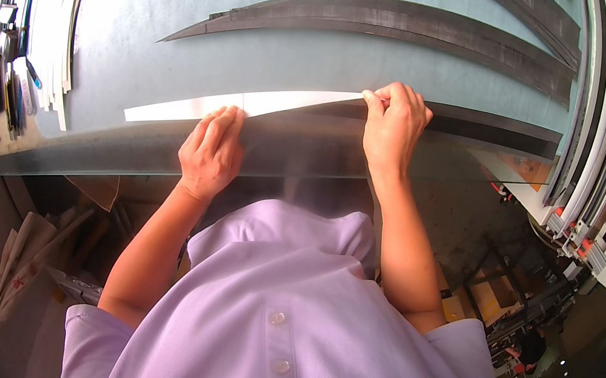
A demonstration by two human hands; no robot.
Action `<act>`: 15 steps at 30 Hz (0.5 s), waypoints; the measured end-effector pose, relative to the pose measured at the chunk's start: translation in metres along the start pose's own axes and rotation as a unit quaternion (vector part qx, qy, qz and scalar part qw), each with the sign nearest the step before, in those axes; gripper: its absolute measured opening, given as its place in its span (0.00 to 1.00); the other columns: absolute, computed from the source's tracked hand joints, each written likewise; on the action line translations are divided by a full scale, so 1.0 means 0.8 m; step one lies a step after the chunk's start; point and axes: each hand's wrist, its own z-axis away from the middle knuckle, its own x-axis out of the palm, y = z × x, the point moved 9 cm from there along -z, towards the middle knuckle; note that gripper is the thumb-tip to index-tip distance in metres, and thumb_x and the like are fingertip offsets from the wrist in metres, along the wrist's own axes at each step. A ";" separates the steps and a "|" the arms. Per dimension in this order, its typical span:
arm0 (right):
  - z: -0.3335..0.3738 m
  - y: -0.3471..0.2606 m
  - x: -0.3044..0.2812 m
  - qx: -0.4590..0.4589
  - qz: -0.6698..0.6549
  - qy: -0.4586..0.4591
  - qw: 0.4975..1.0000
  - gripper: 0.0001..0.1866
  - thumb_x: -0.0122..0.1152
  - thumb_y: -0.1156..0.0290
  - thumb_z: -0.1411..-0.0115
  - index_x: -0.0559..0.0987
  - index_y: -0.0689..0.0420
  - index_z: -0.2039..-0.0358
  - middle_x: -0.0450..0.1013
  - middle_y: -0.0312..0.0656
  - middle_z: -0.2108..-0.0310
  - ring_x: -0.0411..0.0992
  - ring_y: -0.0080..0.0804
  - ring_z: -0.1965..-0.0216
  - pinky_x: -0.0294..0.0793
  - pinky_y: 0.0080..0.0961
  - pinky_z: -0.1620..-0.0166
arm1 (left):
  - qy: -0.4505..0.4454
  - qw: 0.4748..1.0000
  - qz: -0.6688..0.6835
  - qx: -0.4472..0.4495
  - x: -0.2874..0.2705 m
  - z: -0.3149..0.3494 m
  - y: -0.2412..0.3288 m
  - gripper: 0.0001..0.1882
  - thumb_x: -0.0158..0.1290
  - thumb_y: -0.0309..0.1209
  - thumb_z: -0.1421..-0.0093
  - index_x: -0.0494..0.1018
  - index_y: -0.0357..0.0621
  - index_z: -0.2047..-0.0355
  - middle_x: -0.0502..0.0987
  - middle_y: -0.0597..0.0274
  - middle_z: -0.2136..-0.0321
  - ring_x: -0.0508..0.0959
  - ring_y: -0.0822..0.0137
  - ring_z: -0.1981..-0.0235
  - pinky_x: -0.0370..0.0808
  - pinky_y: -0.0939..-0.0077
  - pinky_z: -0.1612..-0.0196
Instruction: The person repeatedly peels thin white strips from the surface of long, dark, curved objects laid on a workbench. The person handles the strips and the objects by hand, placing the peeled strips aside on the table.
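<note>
A long narrow strip (286, 100) lies along the near part of a glass-topped table (126, 47). It looks bright white between my hands, and a dark strip (489, 130) runs on to the right of them; whether both are one piece I cannot tell. My left hand (212, 150) has its fingers together on the white strip's near edge, the thumb mostly hidden. With thumb and forefinger, my right hand (398, 125) pinches the white strip's right end, its other fingers curled.
Farther back lie dark, tapering strips (395, 24) on the glass. Pale long strips and tools (17, 77) crowd the left side. A machine rail with a white end (595, 214) borders the right. The near glass edge (81, 176) runs in front of my body; a cardboard box (495, 297) sits lower right.
</note>
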 end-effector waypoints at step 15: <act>0.094 -0.166 0.065 -0.316 -0.007 -0.016 0.948 0.17 0.56 0.74 0.39 0.78 0.66 0.49 0.74 0.49 0.50 0.72 0.47 0.44 0.69 0.41 0.39 | 0.010 1.000 -0.014 -0.009 -0.008 -0.008 0.007 0.24 0.55 0.21 0.48 0.78 0.49 0.49 0.76 0.65 0.57 0.80 0.67 0.56 0.80 0.74 0.56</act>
